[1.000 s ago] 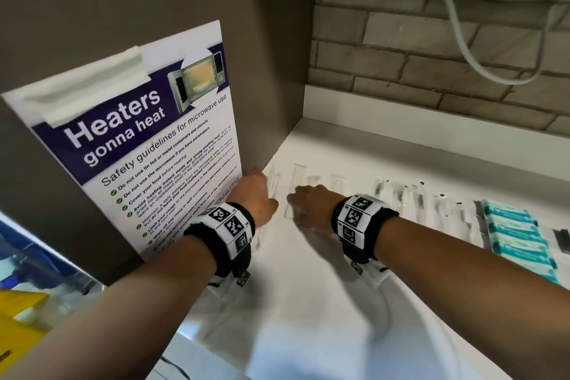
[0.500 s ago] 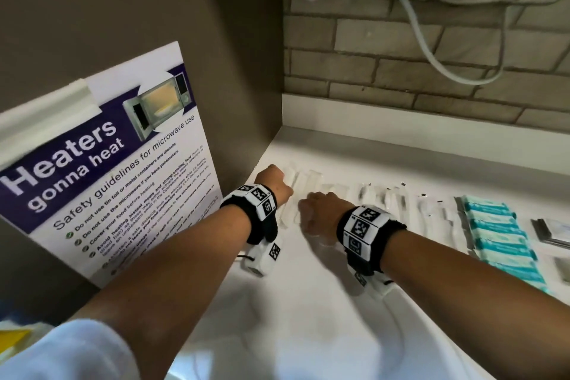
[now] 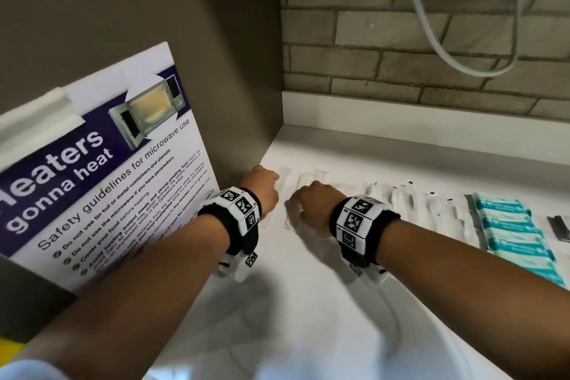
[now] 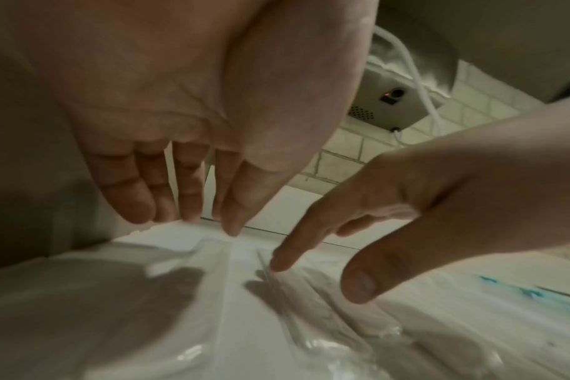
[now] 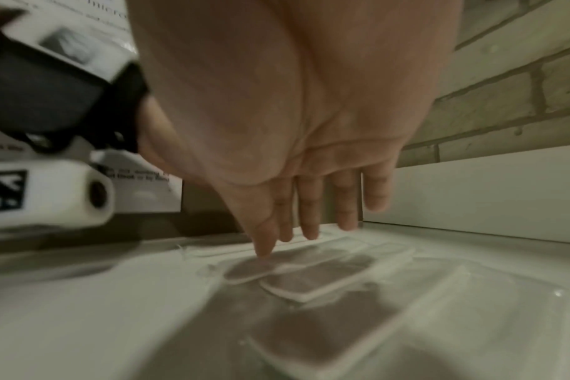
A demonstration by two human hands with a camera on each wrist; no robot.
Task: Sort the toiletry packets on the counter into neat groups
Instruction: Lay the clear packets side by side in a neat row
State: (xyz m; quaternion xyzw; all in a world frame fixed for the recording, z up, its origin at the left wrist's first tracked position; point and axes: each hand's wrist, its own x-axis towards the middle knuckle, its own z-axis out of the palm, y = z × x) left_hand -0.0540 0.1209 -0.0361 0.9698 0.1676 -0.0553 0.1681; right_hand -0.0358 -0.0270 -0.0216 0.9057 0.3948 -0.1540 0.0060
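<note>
A row of clear plastic packets [image 3: 398,200] lies along the white counter [image 3: 308,287]. My left hand [image 3: 262,185] is at the row's left end by the brown side wall, its straight fingers [image 4: 192,205] pointing down just over a clear packet [image 4: 218,259]. My right hand [image 3: 314,200] lies beside it with flat fingers, the thumb tip touching a packet holding a flat white piece [image 5: 296,267]. Neither hand grips anything. Teal packets [image 3: 509,231] lie side by side at the right, with a dark packet [image 3: 559,227] past them.
A microwave safety poster [image 3: 108,163] leans on the brown wall to the left. A brick wall [image 3: 401,65] with a white upstand backs the counter. A white cable [image 3: 431,40] hangs above, and a metal hand dryer [image 4: 391,97] is mounted on the wall.
Both hands stay at the left end of the row. The left hand has slid a little further back along the side wall; the right hand has barely shifted.
</note>
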